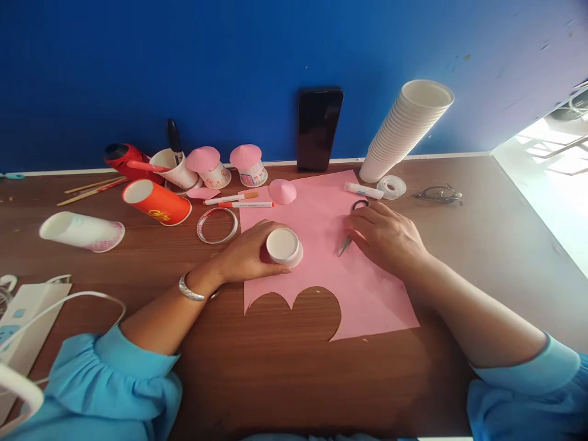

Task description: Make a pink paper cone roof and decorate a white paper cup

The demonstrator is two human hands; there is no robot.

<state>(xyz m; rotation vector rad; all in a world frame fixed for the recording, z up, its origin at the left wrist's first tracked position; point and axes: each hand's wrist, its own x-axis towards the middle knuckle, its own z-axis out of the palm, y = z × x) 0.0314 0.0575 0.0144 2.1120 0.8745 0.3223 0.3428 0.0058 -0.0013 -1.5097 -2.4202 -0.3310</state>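
My left hand [250, 251] is wrapped round a short white paper cup [283, 246], which appears to stand upside down on a sheet of pink paper [316, 214]. Curved pieces have been cut from the sheet's near edge. Over the right part of the sheet, my right hand [386, 236] has its fingers on a pair of scissors [345, 246]; the dark handle loop and the blades show, while the middle is covered. Behind the cup sits a pink paper cone [282, 192]. Two markers [245, 204] lie at the sheet's left edge.
Two decorated cups with pink cone tops [248, 165] stand near the blue wall. A phone [319, 130] leans there. To the right are a tall stack of cups [404, 128], a glue stick [364, 190], a tape roll [392, 187] and glasses [438, 195]. A red cup [158, 203] lies left.
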